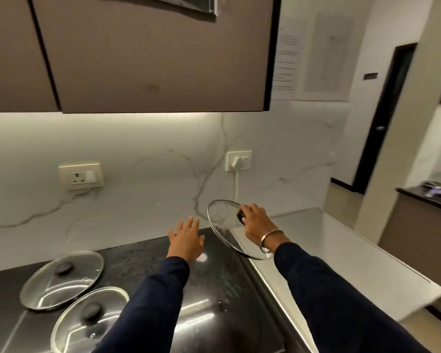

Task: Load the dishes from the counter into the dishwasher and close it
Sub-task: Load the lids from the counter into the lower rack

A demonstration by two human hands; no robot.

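The person is wearing long dark navy sleeves (148,296) on both arms, the plain, unmarked fabric running down to the wrists and ending just behind the hands. The cuffs are sitting snug, with soft folds showing along the forearms. A smooth silver-coloured metal bangle (270,240) is circling the wrist just behind the right hand (255,220). The left hand (187,238) is showing bare, with its sleeve ending at the wrist.

Black counter (148,266) w/ two glass lids (61,280) (92,319) lying at left.
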